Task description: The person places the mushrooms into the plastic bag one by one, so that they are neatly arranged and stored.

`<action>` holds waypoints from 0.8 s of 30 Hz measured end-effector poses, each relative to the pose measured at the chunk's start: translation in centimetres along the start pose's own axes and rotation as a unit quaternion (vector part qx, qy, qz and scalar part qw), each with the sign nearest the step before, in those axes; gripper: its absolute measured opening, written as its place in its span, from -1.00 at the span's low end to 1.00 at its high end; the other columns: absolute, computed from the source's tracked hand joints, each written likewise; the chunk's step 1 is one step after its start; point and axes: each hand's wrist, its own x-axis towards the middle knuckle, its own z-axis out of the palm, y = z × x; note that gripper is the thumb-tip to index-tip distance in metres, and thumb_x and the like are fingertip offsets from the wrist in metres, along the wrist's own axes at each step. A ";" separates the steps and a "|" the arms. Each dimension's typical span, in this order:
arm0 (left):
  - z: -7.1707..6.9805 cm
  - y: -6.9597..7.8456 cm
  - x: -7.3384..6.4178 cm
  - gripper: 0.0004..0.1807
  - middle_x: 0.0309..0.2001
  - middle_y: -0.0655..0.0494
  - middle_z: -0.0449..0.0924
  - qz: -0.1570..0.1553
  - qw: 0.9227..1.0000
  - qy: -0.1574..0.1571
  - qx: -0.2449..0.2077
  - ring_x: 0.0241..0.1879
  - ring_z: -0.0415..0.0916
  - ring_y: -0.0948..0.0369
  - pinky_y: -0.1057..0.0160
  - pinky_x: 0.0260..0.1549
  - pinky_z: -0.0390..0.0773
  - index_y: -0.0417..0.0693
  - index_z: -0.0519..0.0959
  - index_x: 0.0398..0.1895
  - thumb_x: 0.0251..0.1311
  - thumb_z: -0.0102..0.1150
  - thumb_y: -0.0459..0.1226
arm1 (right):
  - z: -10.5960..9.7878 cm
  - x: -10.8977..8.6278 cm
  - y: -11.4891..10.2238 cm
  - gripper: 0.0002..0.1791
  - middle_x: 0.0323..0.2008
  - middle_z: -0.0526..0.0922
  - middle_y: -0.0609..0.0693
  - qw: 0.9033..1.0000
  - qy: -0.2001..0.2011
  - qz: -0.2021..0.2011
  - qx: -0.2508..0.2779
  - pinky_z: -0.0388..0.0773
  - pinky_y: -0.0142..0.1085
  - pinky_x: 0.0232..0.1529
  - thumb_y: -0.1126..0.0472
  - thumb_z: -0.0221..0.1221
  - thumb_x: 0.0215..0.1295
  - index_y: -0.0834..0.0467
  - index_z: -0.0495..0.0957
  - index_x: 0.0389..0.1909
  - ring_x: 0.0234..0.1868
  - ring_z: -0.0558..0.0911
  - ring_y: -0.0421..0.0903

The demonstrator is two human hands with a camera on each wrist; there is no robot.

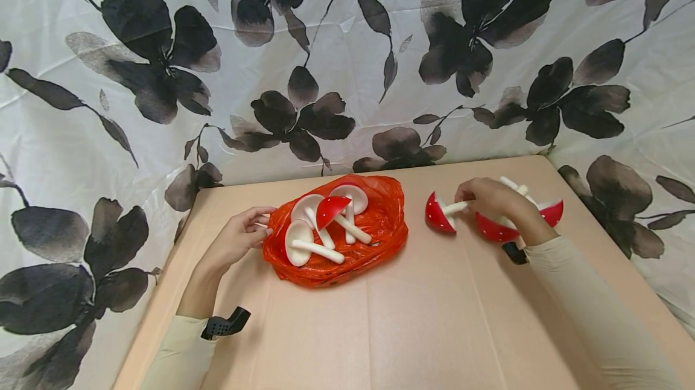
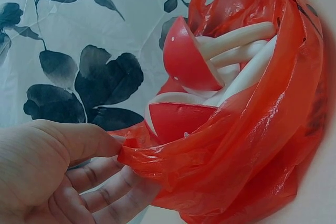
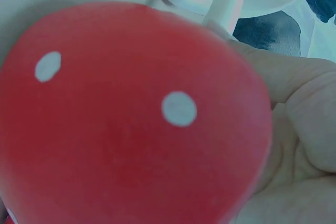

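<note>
My left hand [image 1: 241, 238] pinches the left rim of a thin red plastic bag [image 1: 388, 215] between thumb and fingers; the left wrist view shows the gathered edge of the bag. Several toy mushrooms [image 2: 191, 59] with white stems and red, white-dotted caps lie in the bag's wide mouth. To the right of the bag, my right hand [image 1: 491, 197] has its fingertips on the stem of another mushroom [image 1: 438, 214], whose cap faces left. A second mushroom's cap [image 3: 131, 114] fills much of the right wrist view and hides part of the fingers.
More mushrooms [image 1: 552, 214] lie on the table to the right, partly behind my right hand and wrist. The pale wooden table [image 1: 423, 317] ends at the back against a white cloth [image 1: 374, 70] with dark flowers, which also hangs at both sides.
</note>
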 end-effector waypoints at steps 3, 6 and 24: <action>0.0 0.0 0.0 -0.49 0.03 -0.32 0.55 0.000 1.000 0.000 -0.001 -0.16 0.65 0.09 0.23 -0.26 0.73 -0.21 0.41 0.36 0.34 0.07 -0.49 | 0.1 0.0 0.1 -0.84 -0.29 0.66 0.01 1.000 0.003 -0.004 0.000 0.47 -0.05 -0.06 0.41 0.30 0.23 0.12 0.64 -0.23 -0.21 0.52 0.02; -0.1 -0.1 0.0 -0.48 0.03 -0.33 0.55 0.001 1.000 -0.002 -0.004 -0.15 0.65 0.09 0.23 -0.26 0.73 -0.22 0.41 0.37 0.34 0.07 -0.49 | 0.1 0.0 0.1 -0.82 -0.29 0.65 0.00 1.000 0.003 -0.006 0.003 0.49 -0.03 -0.05 0.41 0.31 0.22 0.09 0.64 -0.23 -0.20 0.53 0.02; -0.1 -0.2 0.1 -0.49 0.05 -0.32 0.55 0.003 1.000 -0.003 -0.003 -0.13 0.65 0.09 0.22 -0.25 0.74 -0.22 0.40 0.37 0.34 0.03 -0.51 | -0.2 -0.1 0.0 -0.76 -0.26 0.64 -0.05 0.998 0.014 -0.054 0.000 0.52 -0.08 -0.03 0.40 0.35 0.21 0.09 0.67 -0.14 -0.20 0.54 -0.03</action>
